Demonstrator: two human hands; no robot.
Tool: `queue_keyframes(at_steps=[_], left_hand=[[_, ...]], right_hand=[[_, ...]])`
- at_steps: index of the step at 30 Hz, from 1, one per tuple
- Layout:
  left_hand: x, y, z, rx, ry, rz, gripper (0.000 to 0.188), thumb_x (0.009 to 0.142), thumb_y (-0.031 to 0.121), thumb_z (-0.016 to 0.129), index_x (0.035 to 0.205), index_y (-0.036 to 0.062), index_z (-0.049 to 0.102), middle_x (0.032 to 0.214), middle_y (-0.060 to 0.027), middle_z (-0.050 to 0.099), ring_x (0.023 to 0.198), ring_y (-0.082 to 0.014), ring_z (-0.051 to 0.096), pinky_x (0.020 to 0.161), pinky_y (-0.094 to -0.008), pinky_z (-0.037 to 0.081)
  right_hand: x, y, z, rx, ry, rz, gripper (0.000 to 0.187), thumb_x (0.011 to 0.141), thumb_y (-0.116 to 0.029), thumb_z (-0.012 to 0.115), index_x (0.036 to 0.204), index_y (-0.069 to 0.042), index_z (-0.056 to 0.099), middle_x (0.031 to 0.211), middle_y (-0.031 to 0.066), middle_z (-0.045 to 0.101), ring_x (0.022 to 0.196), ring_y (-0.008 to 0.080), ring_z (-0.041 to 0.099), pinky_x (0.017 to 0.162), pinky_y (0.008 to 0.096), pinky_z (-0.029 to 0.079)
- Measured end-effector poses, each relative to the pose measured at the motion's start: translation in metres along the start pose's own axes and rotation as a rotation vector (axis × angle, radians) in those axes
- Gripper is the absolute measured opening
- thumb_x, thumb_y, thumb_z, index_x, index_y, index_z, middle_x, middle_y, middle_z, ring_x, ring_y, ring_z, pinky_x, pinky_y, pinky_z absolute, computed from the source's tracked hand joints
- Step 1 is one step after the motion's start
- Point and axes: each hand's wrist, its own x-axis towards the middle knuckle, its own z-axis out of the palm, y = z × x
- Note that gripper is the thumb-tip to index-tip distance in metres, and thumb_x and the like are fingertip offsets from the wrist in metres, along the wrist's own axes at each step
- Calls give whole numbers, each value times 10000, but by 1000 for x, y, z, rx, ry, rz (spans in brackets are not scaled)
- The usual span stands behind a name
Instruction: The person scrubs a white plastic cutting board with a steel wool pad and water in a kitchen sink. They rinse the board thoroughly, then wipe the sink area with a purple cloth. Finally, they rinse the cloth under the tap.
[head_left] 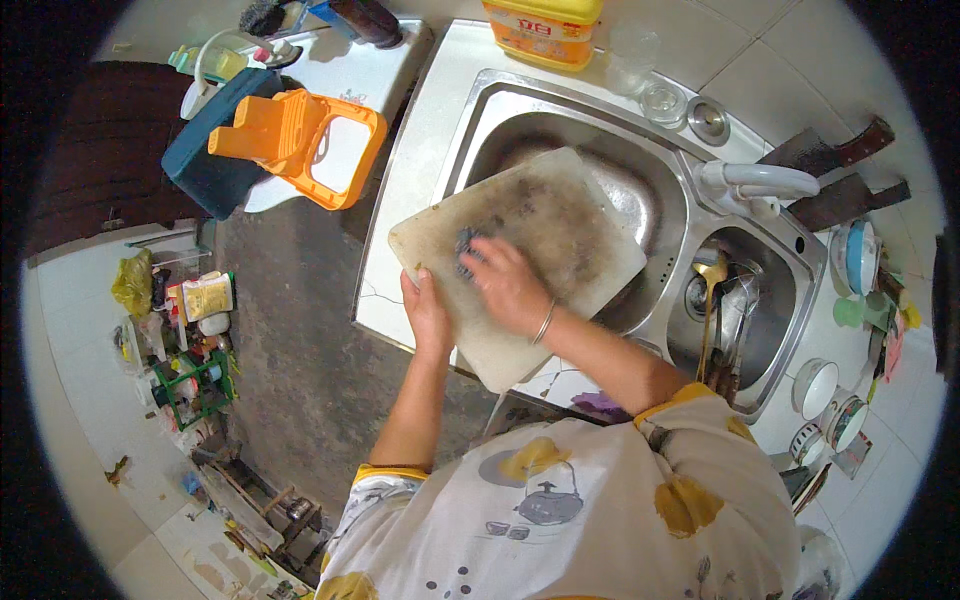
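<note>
A soft white shirt (590,500) printed with yellow blotches and grey kettles fills the near edge. From it the right hand (508,285), a thin metal bangle (543,323) at its wrist, presses a dark, wiry scrubbing pad (468,247) flat under curled fingers against a pale rectangular cutting board (570,215). The board is stained grey-brown, its corners rounded, and it leans tilted across the left basin of a shiny steel double sink (660,180). The left hand (427,312) has its grip closed on the board's near left edge, thumb on top. A white tap (755,182) curves over the divider; a brass-coloured spoon (712,275) stands in the right basin. A yellow detergent bottle (545,28) sits on the far surface.
</note>
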Motion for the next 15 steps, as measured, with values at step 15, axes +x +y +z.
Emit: queue_keyframes(at_steps=[15], left_hand=[[7, 5, -2, 133, -27, 63, 382, 950, 173, 407, 1293, 20, 338, 1191, -127, 483, 1047, -205, 485, 909, -330, 387]], right_hand=[[69, 92, 7, -213, 29, 636, 194, 856, -154, 486, 907, -53, 644, 937, 187, 625, 807, 371, 600, 762, 462, 472]])
